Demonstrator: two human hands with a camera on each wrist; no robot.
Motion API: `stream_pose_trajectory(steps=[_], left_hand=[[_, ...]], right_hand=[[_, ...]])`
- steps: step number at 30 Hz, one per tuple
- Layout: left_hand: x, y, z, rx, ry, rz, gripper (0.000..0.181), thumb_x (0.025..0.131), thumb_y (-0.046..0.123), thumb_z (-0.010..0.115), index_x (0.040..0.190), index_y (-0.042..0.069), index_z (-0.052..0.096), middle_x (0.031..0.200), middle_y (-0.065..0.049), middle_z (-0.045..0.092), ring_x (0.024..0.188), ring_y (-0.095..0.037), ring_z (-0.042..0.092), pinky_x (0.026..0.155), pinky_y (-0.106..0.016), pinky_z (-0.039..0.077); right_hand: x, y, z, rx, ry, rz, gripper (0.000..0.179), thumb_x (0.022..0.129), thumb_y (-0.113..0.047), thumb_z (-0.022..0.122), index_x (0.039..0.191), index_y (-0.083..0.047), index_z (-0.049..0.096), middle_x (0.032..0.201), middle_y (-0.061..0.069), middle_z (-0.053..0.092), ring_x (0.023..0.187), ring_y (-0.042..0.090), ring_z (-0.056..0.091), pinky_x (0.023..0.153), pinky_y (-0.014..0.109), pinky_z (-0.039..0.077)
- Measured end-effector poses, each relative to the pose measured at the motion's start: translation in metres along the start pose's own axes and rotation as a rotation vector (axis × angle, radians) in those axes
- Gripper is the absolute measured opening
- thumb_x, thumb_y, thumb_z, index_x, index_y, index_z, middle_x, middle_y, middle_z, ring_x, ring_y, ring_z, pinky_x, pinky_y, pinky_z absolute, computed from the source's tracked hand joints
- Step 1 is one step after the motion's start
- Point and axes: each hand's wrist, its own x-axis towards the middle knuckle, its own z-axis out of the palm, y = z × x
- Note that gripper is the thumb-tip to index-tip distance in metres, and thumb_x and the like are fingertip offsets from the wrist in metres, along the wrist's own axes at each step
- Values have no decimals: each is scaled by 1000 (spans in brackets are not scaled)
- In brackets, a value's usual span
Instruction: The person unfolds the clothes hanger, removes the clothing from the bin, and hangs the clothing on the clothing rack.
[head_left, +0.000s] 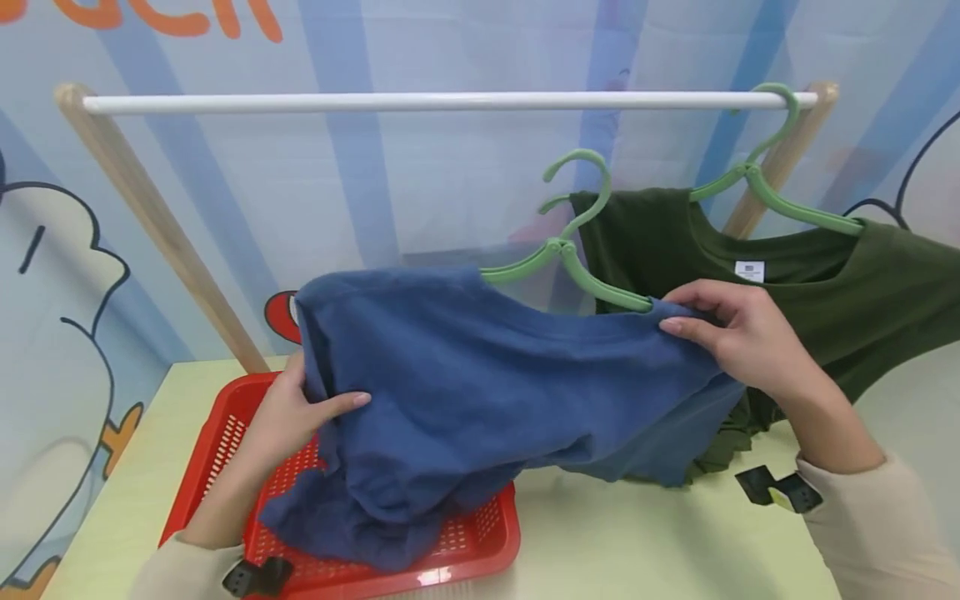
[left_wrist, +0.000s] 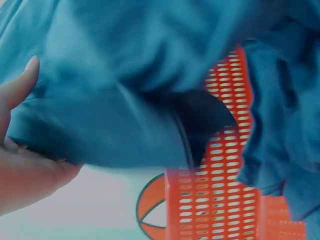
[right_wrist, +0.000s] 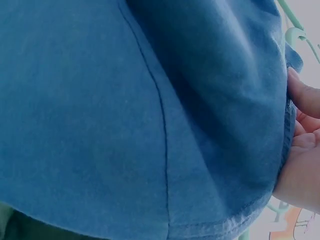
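A blue shirt is held up between both hands, its lower part drooping over the basket. Inside its neckline sits a green hanger, whose hook is off the rod, in front of the wall. My left hand holds the shirt's left side, thumb on the front and fingers behind the cloth; the left wrist view shows this cloth blurred. At the other shoulder, beside the hanger's arm end, my right hand pinches the fabric between thumb and fingers. The right wrist view shows a seam and hem on the blue cloth.
A white rod on wooden posts spans the back. On its right end hangs a dark green shirt on another green hanger. The red basket stands on the pale table, beneath the blue shirt.
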Motion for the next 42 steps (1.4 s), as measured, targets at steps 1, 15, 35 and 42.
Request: stream_pose_trajectory(steps=[1, 15, 35, 42], left_hand=[[1, -1, 4, 6, -23, 2, 83, 77, 39, 72, 140, 7, 28, 132, -19, 42, 114, -37, 45, 92, -52, 40], [-2, -8, 13, 64, -88, -20, 70, 85, 23, 66, 139, -2, 30, 131, -25, 43, 115, -40, 45, 93, -55, 37], [22, 48, -2, 138, 41, 153, 56, 88, 28, 61, 134, 3, 39, 124, -18, 49, 107, -34, 50, 91, -50, 40], [39, 66, 16, 137, 49, 223, 52, 88, 21, 60, 132, 1, 40, 123, -20, 50, 105, -35, 52, 89, -49, 42]], right_hand=[[0, 0, -3, -3, 13, 4, 13, 83, -3, 65, 96, -5, 67, 85, -2, 62, 66, 10, 56, 59, 17, 43], [-2, 14, -17, -70, 97, 145, 17, 85, -11, 65, 100, -4, 66, 85, -10, 60, 68, 9, 53, 60, 16, 41], [20, 53, -54, -233, 249, 244, 30, 86, -29, 64, 103, -6, 66, 82, -7, 62, 71, 6, 52, 60, 16, 38], [32, 101, -82, -366, 235, 344, 41, 88, -41, 56, 114, -10, 62, 102, 12, 61, 81, 20, 52, 61, 23, 40]])
